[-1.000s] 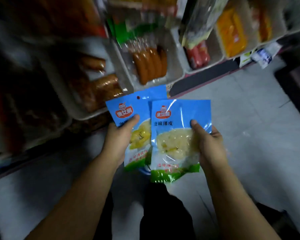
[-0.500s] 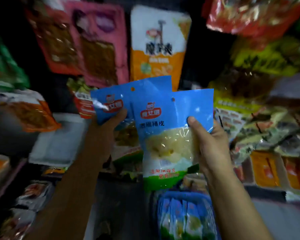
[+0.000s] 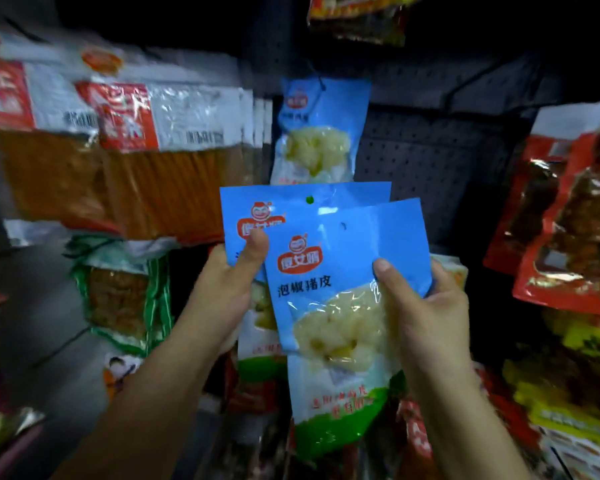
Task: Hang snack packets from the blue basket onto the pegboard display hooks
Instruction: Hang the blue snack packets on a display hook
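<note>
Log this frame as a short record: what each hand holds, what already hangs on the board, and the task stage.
left hand: left hand grips the rear blue plastic snack packet, thumb on its front
right hand: right hand grips the front blue plastic snack packet
overlap: front packet partly covers the rear one
already hung: matching blue packet on the dark pegboard
stage: both held packets not yet on a hook

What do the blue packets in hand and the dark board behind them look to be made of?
Front packet in the right hand: thin glossy plastic film, likely; it shows glare, wrinkles and a clear window onto pale contents. Rear packet in the left hand: same look. Pegboard: dark, matte, regularly perforated; metal or hardboard, unclear.
</note>
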